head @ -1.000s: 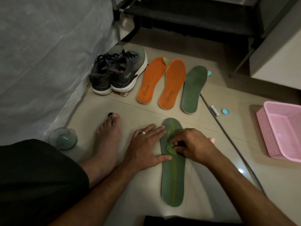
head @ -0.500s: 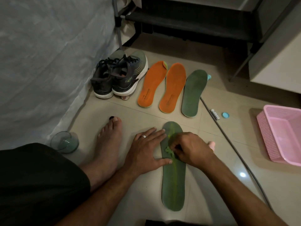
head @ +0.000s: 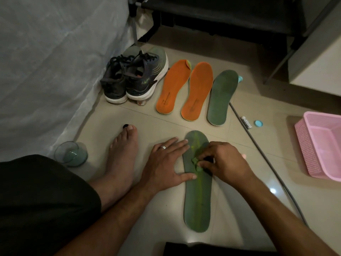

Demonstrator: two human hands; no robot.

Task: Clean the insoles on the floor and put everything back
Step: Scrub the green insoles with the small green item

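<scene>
A green insole (head: 197, 200) with a yellow-green streak lies lengthwise on the tiled floor in front of me. My left hand (head: 166, 163) lies flat with spread fingers, its thumb and fingertips pressing the insole's left edge. My right hand (head: 221, 163) pinches a small green wad (head: 196, 163) against the insole's middle. Farther back lie two orange insoles (head: 172, 87) (head: 198, 89) and a second green insole (head: 221, 97), side by side. A pair of dark sneakers (head: 134, 78) stands to their left.
A pink plastic basket (head: 302, 145) sits at the right. A grey cable (head: 262, 154) runs diagonally past a small white tube (head: 246, 122) and a blue cap (head: 258, 123). A glass cup (head: 71, 154) stands at the left beside my bare foot (head: 121, 159). A white cloth hangs left, a dark rack behind.
My right hand with the wad has shifted slightly along the insole's middle. The left hand stays pressed on the edge. The camera has tilted a little.
</scene>
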